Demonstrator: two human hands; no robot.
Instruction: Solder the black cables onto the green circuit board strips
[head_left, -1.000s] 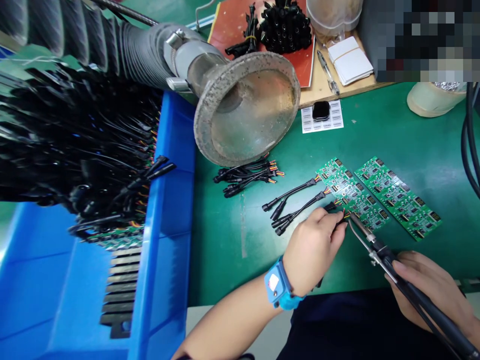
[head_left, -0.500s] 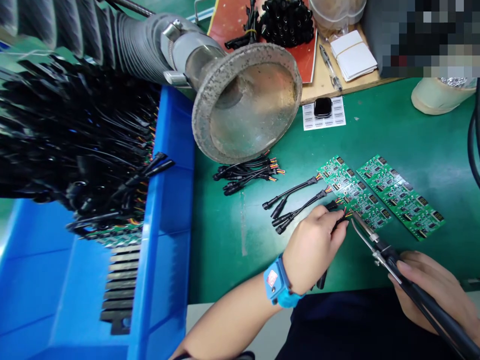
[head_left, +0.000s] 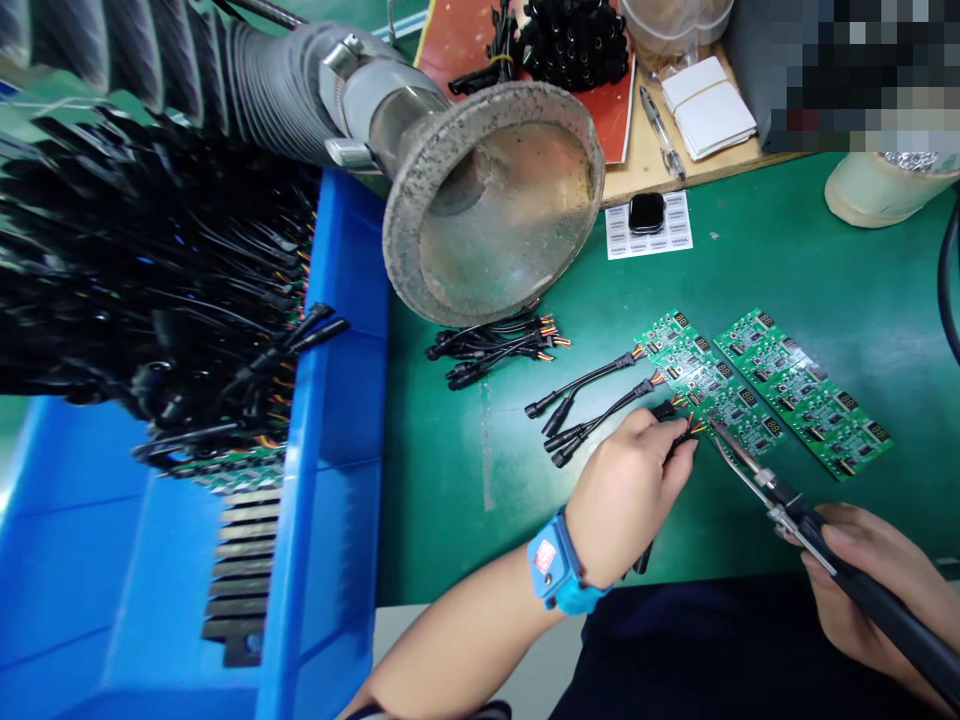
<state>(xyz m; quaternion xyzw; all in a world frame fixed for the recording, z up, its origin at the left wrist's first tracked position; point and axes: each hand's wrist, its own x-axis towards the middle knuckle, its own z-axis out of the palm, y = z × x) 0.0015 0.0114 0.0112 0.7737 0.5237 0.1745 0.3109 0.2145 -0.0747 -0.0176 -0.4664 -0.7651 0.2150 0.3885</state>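
Observation:
My left hand (head_left: 634,490), with a blue wrist strap (head_left: 559,565), pinches a black cable (head_left: 681,436) whose thin coloured wires lie at the left edge of a green circuit board panel (head_left: 724,400). In my right hand (head_left: 877,560) is a soldering iron (head_left: 810,525) with a thin metal feed tube along it; its tip is over the lower part of that panel. Black cables (head_left: 600,415) run from the panel's upper left edge. Beside it, on the right, lies a second circuit board panel (head_left: 806,390). The held cable is mostly hidden under my left hand.
A blue bin (head_left: 330,450) full of black cables (head_left: 150,270) stands left. Above the table hangs a fume extractor hood (head_left: 495,210), with a cable bundle (head_left: 502,345) beneath it. A smartwatch (head_left: 646,213) on a label sheet, a pen (head_left: 661,135) and white cards (head_left: 709,108) are farther back.
My right hand has drawn the soldering iron slightly right and down, its tip shifting away from the wires my left hand pinches. My left hand has stayed nearly still.

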